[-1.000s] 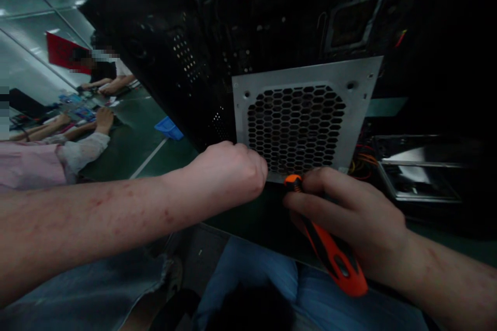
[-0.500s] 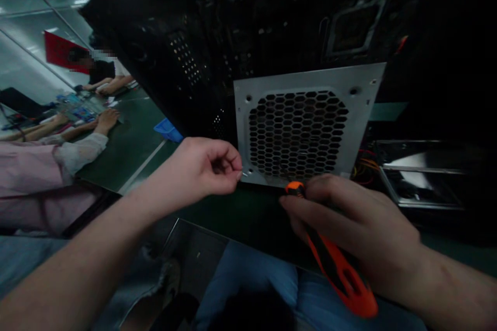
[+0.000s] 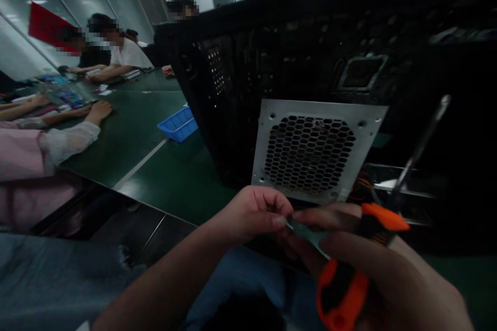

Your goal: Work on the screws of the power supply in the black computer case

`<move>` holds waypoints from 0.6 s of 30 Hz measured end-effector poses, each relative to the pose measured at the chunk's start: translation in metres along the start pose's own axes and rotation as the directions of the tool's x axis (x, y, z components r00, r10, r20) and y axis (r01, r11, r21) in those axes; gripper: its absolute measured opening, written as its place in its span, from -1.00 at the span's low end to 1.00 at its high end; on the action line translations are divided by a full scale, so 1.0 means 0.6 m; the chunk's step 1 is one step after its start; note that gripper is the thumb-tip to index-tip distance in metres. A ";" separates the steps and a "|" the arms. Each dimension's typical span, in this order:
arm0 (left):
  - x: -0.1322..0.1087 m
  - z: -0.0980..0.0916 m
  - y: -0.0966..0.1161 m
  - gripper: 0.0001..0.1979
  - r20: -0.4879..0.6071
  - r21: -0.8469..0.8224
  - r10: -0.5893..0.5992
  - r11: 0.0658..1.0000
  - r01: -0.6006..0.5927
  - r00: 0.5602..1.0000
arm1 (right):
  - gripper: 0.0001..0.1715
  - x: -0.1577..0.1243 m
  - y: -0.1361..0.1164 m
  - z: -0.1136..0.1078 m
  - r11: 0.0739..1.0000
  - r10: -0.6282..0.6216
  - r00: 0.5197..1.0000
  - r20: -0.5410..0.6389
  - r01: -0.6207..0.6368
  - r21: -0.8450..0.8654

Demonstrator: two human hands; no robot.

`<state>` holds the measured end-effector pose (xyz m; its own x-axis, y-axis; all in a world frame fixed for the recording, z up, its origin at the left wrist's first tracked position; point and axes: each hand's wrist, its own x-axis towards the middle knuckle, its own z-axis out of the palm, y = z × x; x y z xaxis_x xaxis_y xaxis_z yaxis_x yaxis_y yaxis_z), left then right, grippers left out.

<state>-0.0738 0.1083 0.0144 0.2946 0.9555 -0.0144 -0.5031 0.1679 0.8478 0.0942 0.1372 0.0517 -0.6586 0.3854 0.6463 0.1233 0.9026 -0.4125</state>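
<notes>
My left hand (image 3: 258, 214) is closed in a pinch, its fingertips meeting those of my right hand. A small metallic bit shows at the pinch, too small to make out for certain. In my right hand (image 3: 388, 269) lies a screwdriver (image 3: 347, 289) with an orange and black handle, its shaft pointing up and to the right. Just beyond both hands stands the grey power supply (image 3: 258, 150), with a honeycomb grille and holes at its corners. It sits in the open black computer case (image 3: 202, 83). A circuit board with a square socket (image 3: 365, 72) is dimly visible inside.
A blue plastic tray (image 3: 178, 125) rests on the green table (image 3: 143, 176), left of the case. Coloured wires (image 3: 363, 183) hang beside the power supply. Further left, several people sit around the table, one with a hand (image 3: 100, 113) on it.
My left hand has moved right, from the power supply's lower corner to my right fingers. The screwdriver has swung round, shaft now upward. The view has shifted, showing more of the blue tray.
</notes>
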 end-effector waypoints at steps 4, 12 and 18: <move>-0.008 0.012 -0.026 -0.61 0.016 -0.098 -0.014 0.995 0.015 1.000 | -0.80 -0.012 -0.014 0.004 0.997 -0.075 0.995 -0.065 0.074 -0.017; -0.063 0.077 -0.062 -0.39 -0.130 -0.762 -0.212 0.647 0.039 0.969 | -0.84 -0.049 -0.038 0.008 0.973 -0.145 0.988 0.048 0.151 -0.173; -0.070 0.106 -0.068 -0.51 -0.165 -0.901 -0.431 0.431 0.042 0.887 | -0.73 -0.064 -0.043 0.033 0.950 -0.129 0.981 0.146 0.164 -0.265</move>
<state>-0.0138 0.0460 0.0141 0.3444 0.8150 -0.4659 -0.9367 0.3315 -0.1126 0.1017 0.0954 0.0251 -0.7703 0.2336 0.5933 0.2054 0.9718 -0.1159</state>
